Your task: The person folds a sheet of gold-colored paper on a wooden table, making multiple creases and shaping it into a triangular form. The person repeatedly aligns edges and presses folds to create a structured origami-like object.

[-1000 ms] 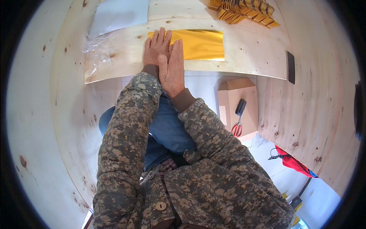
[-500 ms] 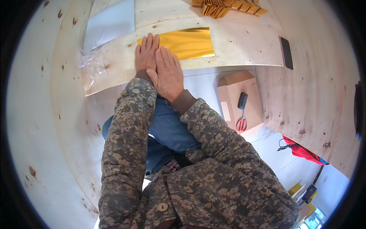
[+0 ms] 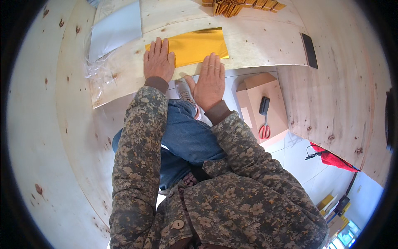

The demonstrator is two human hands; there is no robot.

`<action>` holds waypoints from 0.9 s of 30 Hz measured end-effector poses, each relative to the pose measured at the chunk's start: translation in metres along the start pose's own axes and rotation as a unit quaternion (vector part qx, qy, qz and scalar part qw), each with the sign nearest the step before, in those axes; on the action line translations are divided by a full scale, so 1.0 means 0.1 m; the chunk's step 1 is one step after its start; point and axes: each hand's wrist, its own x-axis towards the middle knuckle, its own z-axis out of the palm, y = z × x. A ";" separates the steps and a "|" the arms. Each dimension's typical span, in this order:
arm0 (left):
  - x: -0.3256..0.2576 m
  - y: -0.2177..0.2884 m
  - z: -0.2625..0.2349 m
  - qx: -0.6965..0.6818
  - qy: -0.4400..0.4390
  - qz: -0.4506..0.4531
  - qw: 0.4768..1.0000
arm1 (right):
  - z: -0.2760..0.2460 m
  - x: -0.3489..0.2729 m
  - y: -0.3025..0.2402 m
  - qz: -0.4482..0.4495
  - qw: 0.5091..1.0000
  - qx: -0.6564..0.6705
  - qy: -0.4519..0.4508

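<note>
A shiny golden-yellow sheet lies flat along the near part of the wooden board in front of me. My left hand presses flat on its left end, fingers stretched out and pointing away from me. At the near edge, toward the sheet's right half, my right hand is laid out with straight fingers, the fingertips at the sheet's lower border and the thumb apart. Neither hand grips anything. The part of the sheet under my left fingers is hidden.
White sheets in clear plastic lie at the back left. Bundled yellow-brown strips sit at the far edge. A dark flat rectangle lies at the board's right end. Below stands a cardboard box carrying red-handled scissors and a black tool.
My right hand has slid right along the sheet's near edge, away from my left hand. My left hand stays on the left end. The view has shifted slightly.
</note>
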 end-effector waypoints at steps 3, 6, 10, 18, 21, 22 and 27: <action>0.00 0.00 0.01 0.005 0.009 0.005 1.000 | -0.03 0.00 0.09 0.014 1.000 -0.014 0.001; 0.00 -0.01 0.02 0.009 0.010 0.006 1.000 | -0.05 0.00 0.14 0.017 1.000 -0.021 0.002; 0.00 -0.01 0.02 0.007 0.008 0.005 1.000 | -0.07 -0.01 0.18 0.021 1.000 -0.017 0.012; 0.00 -0.01 0.02 0.003 0.003 -0.001 1.000 | -0.17 -0.05 0.30 0.041 0.997 -0.060 0.028; 0.00 0.00 0.01 0.004 0.005 -0.001 1.000 | -0.26 -0.01 0.29 0.045 0.996 -0.068 0.021; 0.00 0.01 0.01 0.004 0.008 -0.001 1.000 | -0.29 0.02 0.29 0.047 0.996 -0.072 0.018; 0.00 0.03 0.01 0.008 0.005 -0.007 1.000 | -0.32 0.37 0.21 -0.028 0.995 0.068 0.063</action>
